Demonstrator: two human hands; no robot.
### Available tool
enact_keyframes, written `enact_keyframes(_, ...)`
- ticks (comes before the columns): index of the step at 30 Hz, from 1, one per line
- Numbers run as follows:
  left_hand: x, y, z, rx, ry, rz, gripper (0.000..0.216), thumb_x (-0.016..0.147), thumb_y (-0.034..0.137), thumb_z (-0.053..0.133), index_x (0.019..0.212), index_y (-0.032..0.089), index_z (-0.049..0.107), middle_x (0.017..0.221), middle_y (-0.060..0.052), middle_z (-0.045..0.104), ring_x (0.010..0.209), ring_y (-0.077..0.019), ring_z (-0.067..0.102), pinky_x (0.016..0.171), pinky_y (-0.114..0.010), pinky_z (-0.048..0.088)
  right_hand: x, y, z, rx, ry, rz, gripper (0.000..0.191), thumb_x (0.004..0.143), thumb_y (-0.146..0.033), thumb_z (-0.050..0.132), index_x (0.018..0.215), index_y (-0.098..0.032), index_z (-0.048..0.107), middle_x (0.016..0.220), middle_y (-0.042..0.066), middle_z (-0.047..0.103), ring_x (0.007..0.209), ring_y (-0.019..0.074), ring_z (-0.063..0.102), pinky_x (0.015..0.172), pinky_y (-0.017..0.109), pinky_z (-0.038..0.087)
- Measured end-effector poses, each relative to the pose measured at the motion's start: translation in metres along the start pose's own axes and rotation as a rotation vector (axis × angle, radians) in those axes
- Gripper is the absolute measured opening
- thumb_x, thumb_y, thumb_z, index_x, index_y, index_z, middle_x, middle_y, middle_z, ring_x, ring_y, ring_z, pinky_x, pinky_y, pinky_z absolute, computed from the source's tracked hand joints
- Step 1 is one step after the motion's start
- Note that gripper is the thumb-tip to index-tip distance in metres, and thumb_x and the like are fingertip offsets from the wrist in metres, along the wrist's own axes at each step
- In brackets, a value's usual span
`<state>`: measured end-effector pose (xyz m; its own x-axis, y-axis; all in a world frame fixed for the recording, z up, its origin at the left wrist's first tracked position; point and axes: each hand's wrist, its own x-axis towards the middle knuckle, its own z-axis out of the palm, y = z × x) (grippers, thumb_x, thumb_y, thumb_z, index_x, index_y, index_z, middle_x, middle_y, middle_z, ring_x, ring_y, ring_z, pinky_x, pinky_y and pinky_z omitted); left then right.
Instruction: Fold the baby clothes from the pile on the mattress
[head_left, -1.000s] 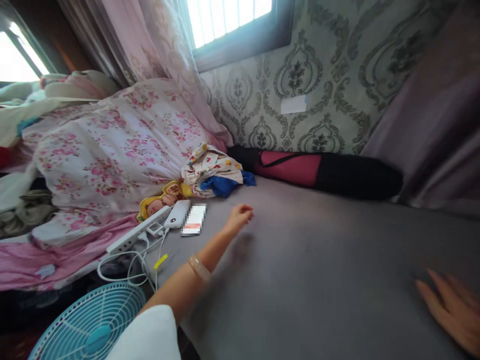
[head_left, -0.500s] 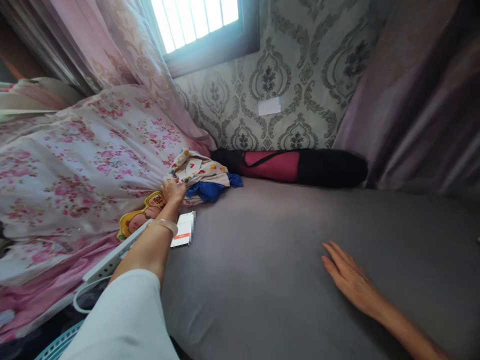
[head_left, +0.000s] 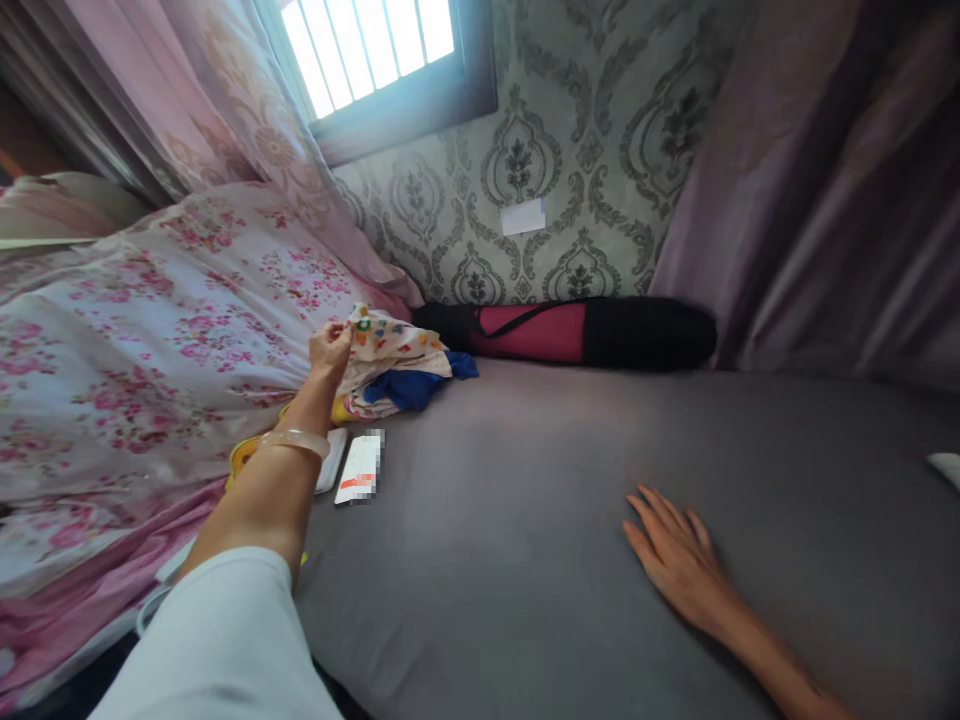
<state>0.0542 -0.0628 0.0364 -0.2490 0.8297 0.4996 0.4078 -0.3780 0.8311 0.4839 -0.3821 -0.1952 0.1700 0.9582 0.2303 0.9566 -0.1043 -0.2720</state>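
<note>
My left hand (head_left: 328, 350) is closed on the edge of a patterned white cloth (head_left: 390, 345) bunched at the far left of the grey mattress (head_left: 570, 500), lifting one corner. A blue cloth (head_left: 409, 385) lies under that bundle. A pale bangle circles my left wrist. My right hand (head_left: 675, 555) lies flat on the mattress, fingers spread, holding nothing.
A flowered pink quilt (head_left: 150, 330) is heaped on the left. A black and red roll (head_left: 570, 332) lies along the wallpapered wall. A white phone-like thing (head_left: 361, 467) and a yellow cartoon item (head_left: 244, 455) sit by my left forearm. A purple curtain (head_left: 825, 190) hangs at right.
My left hand reached from the open mattress to the patterned cloth, took hold of it and raised its corner. My right hand slid in from the right and settled flat.
</note>
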Motion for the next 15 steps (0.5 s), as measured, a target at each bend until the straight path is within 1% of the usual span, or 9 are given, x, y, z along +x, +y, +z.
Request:
enact_keyframes(1,0.003,0.012,0.005,-0.065,0.056,-0.002,0.015,0.080,0.030,0.061,0.076,0.017,0.053,0.058,0.005,0.051,0.062,-0.0124,0.051,0.066,-0.024,0.042,0.000,0.000,0.001,0.000,0.004,0.001,0.061,0.096,-0.048,0.022,0.136,-0.015,0.054,0.148,0.012,0.045,0.139,0.0266,0.038,0.117,0.054,0.020)
enact_keyframes(3,0.004,0.035,0.016,-0.206,0.065,0.024,0.017,0.082,0.032,0.061,0.083,0.016,0.056,0.061,0.005,0.054,0.056,-0.0100,0.049,0.062,-0.023,0.042,0.000,0.001,0.002,0.004,0.010,-0.001,0.060,0.096,-0.047,0.022,0.135,-0.015,0.054,0.148,0.012,0.045,0.139,0.0264,0.038,0.117,0.054,0.020)
enact_keyframes(5,-0.001,0.056,0.029,-0.335,0.003,0.052,0.018,0.082,0.032,0.062,0.087,0.015,0.056,0.062,0.004,0.056,0.054,-0.0096,0.051,0.060,-0.022,0.044,0.001,0.001,0.003,0.013,0.015,-0.006,0.058,0.095,-0.047,0.024,0.134,-0.016,0.055,0.147,0.012,0.046,0.139,0.0265,0.038,0.116,0.055,0.021)
enact_keyframes(7,-0.010,0.074,0.042,-0.440,-0.058,0.056,0.017,0.083,0.031,0.063,0.086,0.016,0.055,0.064,0.004,0.058,0.056,-0.0099,0.054,0.062,-0.022,0.047,0.000,0.001,0.003,0.018,0.019,-0.009,0.057,0.095,-0.046,0.024,0.134,-0.017,0.055,0.147,0.012,0.047,0.138,0.0264,0.039,0.116,0.055,0.021)
enact_keyframes(11,-0.034,0.101,0.065,-0.592,-0.133,-0.013,0.020,0.082,0.030,0.068,0.081,0.018,0.053,0.064,0.004,0.058,0.060,-0.0107,0.058,0.064,-0.023,0.049,0.000,0.000,0.001,0.013,0.008,-0.006,0.058,0.096,-0.047,0.024,0.135,-0.017,0.055,0.147,0.012,0.047,0.138,0.0259,0.039,0.117,0.054,0.022)
enact_keyframes(15,-0.062,0.120,0.086,-0.676,-0.300,-0.088,0.022,0.081,0.031,0.071,0.081,0.017,0.054,0.067,0.002,0.060,0.058,-0.0104,0.058,0.062,-0.023,0.050,-0.001,-0.001,-0.002,0.033,-0.003,-0.012,0.057,0.097,-0.047,0.025,0.136,-0.017,0.054,0.147,0.012,0.047,0.139,0.0261,0.038,0.117,0.053,0.022)
